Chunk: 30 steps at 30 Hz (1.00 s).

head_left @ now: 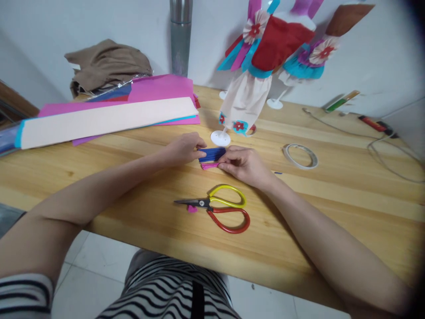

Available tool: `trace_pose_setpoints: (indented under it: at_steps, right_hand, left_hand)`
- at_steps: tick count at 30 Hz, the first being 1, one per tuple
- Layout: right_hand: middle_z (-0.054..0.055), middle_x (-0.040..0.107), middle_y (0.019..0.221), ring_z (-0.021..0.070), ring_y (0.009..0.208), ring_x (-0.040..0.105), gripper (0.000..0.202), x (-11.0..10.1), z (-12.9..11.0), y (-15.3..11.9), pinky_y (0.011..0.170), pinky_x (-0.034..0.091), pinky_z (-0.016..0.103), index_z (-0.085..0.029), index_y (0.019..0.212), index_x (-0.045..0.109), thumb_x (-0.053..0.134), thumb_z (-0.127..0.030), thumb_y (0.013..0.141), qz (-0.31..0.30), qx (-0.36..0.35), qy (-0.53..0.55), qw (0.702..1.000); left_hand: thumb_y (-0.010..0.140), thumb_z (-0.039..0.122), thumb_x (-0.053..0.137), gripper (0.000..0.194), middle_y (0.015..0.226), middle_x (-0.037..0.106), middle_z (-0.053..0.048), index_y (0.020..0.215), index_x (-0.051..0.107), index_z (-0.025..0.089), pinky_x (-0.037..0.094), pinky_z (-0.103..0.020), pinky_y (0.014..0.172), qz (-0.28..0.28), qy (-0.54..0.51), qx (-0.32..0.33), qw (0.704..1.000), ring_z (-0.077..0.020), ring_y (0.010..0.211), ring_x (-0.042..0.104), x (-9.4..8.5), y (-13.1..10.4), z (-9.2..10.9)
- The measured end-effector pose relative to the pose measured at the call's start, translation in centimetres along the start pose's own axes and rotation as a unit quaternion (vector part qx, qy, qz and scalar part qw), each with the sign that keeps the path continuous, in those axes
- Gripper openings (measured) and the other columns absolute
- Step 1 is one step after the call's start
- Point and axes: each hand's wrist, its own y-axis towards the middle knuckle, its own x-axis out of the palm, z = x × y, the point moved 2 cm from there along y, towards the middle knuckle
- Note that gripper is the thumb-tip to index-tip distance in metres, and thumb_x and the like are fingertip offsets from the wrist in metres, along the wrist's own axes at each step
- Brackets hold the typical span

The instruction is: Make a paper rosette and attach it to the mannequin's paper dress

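The blue pleated strip (212, 154) is at the clock's centre, the left hand (184, 148) pinching its 9 o'clock end, the right hand (241, 165) gripping its 3 o'clock end — plus a pink strip (210, 166) at 6 o'clock. Probably papery, light and easily torn, it suits 2 gentle end grips. The wooden table (146, 204) meets a pale wall (133, 26) at 12 o'clock.

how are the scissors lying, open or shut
The scissors are shut: their black blades lie together, tapering to one point.
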Motion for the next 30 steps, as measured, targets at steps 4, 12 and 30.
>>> trace_pose_setpoints:
  at_steps: [4, 12, 30]
  right_hand:
    - [0.000, 0.059, 0.065, 0.0117, 0.056, 0.052, 0.011, 0.1, 0.2, 0.4, 0.056, 0.040, 0.027, -0.019, 0.069, 0.070, 0.069, -0.021, 0.080, 0.010, 0.004, -0.024, 1.000]
    - [-0.001, 0.060, 0.065, 0.0109, 0.053, 0.049, 0.009, 0.8, 0.4, 0.5, 0.055, 0.039, 0.026, -0.019, 0.070, 0.065, 0.069, -0.018, 0.077, 0.029, 0.020, -0.052, 0.998]
    - [0.000, 0.059, 0.065, 0.0127, 0.056, 0.049, 0.013, 1.1, 0.2, 0.5, 0.056, 0.038, 0.028, -0.020, 0.066, 0.060, 0.068, -0.019, 0.077, 0.068, 0.027, -0.059, 0.996]
  left_hand:
    - [0.077, 0.017, 0.068, 0.025, 0.090, 0.069, -0.005, 0.101, 0.075, 0.015, 0.044, -0.027, 0.077, -0.012, -0.001, -0.017, 1.000, -0.0153, 0.078, 0.059, 0.0, 0.0, 0.5]
    - [0.076, 0.011, 0.063, 0.027, 0.086, 0.070, -0.003, 0.098, 0.077, 0.018, 0.044, -0.026, 0.073, -0.035, 0.002, -0.015, 0.999, -0.0151, 0.077, 0.061, 0.2, 0.2, 1.1]
    - [0.077, 0.011, 0.060, 0.018, 0.069, 0.066, 0.000, 0.081, 0.077, 0.017, 0.038, -0.023, 0.064, 0.008, -0.081, 0.009, 0.997, -0.0112, 0.063, 0.052, 0.1, 0.2, 1.5]
